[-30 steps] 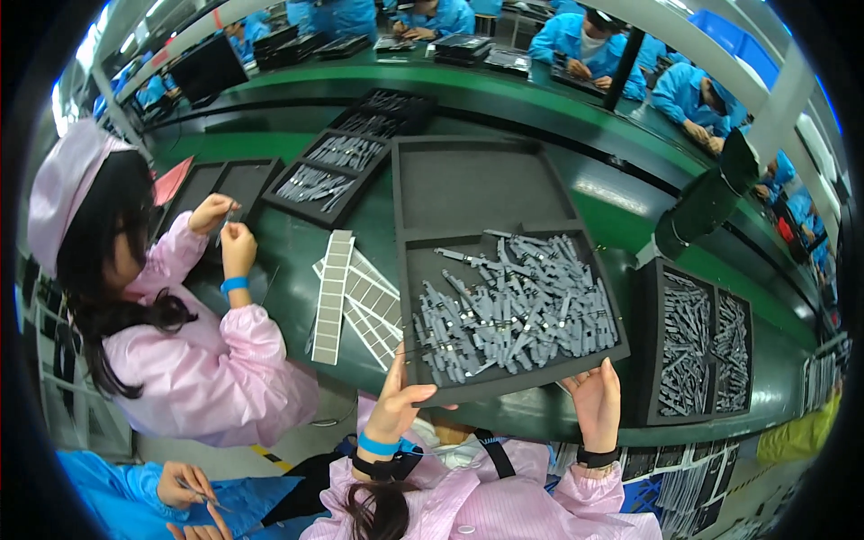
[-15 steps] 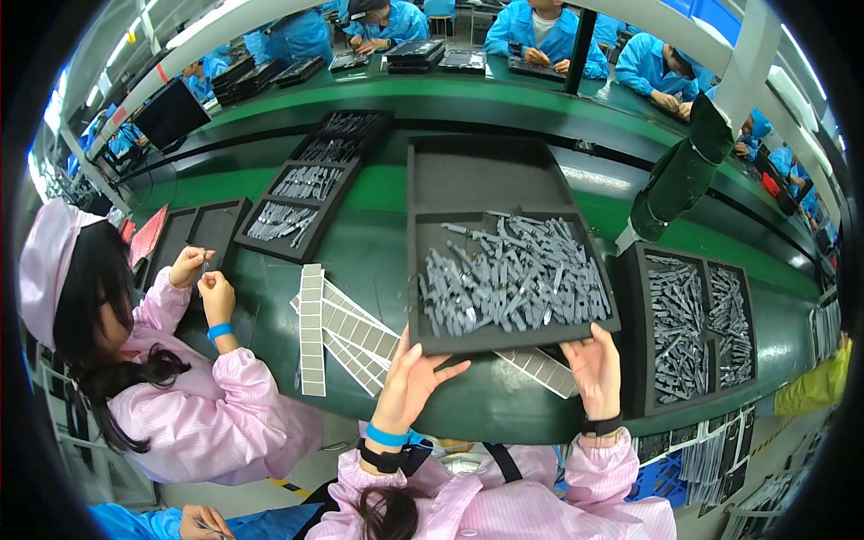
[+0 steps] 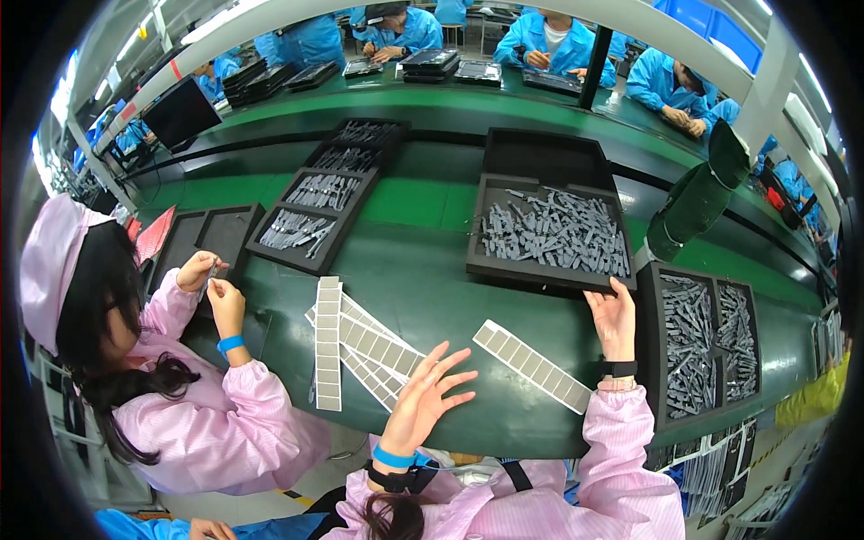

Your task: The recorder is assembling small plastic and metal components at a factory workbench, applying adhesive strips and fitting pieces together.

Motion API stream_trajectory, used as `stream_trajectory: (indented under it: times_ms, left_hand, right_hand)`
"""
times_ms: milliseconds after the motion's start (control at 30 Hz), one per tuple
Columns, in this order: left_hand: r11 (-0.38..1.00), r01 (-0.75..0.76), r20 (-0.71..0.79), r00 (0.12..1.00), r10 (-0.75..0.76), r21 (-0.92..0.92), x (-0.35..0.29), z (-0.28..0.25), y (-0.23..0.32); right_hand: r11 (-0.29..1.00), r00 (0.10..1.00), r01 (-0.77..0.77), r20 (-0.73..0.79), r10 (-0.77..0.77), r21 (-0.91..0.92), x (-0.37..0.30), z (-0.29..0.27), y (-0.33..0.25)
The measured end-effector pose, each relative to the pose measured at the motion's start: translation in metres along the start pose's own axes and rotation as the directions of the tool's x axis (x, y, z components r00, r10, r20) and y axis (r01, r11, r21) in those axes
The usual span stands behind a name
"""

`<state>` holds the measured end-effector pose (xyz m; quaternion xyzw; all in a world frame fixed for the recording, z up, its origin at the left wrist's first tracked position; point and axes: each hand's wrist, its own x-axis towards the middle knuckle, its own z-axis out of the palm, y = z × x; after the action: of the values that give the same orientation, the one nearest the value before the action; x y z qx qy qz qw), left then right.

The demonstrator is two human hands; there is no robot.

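Black tray (image 3: 504, 268) of grey parts (image 3: 556, 236) is sitting on the green table (image 3: 423, 279), straight ahead of me; my right hand (image 3: 610, 317) is resting against its near right corner, fingers spread and flat, gripping nothing; whether the fingertips are actually pressing on the rim I cannot quite tell, since the picture is bending there. My left hand (image 3: 423, 396) is hovering near the table's front edge, well short of the tray, fingers splayed wide and holding nothing; it is hanging just above the fanned grey strips (image 3: 360, 346) of square pads. One single strip (image 3: 533, 365) is lying between my two hands, below the tray. To the right of the tray a second black tray (image 3: 650, 360) with two compartments of grey parts is sitting by my right wrist. Left of the tray, a person in a pink coat (image 3: 216, 423) is holding a small piece in both hands (image 3: 211, 283) over another dark tray (image 3: 180, 243).
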<state>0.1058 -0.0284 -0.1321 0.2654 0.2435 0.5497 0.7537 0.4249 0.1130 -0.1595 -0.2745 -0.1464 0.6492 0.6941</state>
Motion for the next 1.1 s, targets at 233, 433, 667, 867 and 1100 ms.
stream_trajectory:
  times_ms: [233, 433, 667, 867, 1100]
  left_hand:
    - [1.0, 0.03, -0.046, 0.999, -0.029, 0.003, -0.006, 0.001, -0.001]
    - [0.998, 0.058, -0.061, 0.997, -0.056, 0.035, -0.009, 0.007, -0.003]
    - [0.995, 0.09, -0.049, 0.995, -0.087, 0.052, -0.01, 0.009, -0.007]
    - [0.991, 0.125, -0.049, 0.991, -0.123, 0.051, -0.01, 0.013, -0.016]
    - [0.983, 0.165, -0.049, 0.986, -0.161, 0.077, -0.013, 0.009, -0.021]
  right_hand:
    - [0.998, 0.999, -0.043, 0.005, 0.043, 0.053, 0.017, 0.0, 0.0]
    - [0.989, 0.99, -0.143, 0.012, 0.143, -0.037, 0.025, -0.024, 0.002]
    - [0.973, 0.974, -0.166, -0.129, 0.187, 0.158, 0.008, -0.011, -0.015]
    - [0.992, 0.993, -0.065, -0.089, 0.075, 0.104, -0.036, 0.01, -0.017]
    - [0.978, 0.976, 0.11, 0.206, -0.072, -0.179, -0.09, 0.071, -0.026]
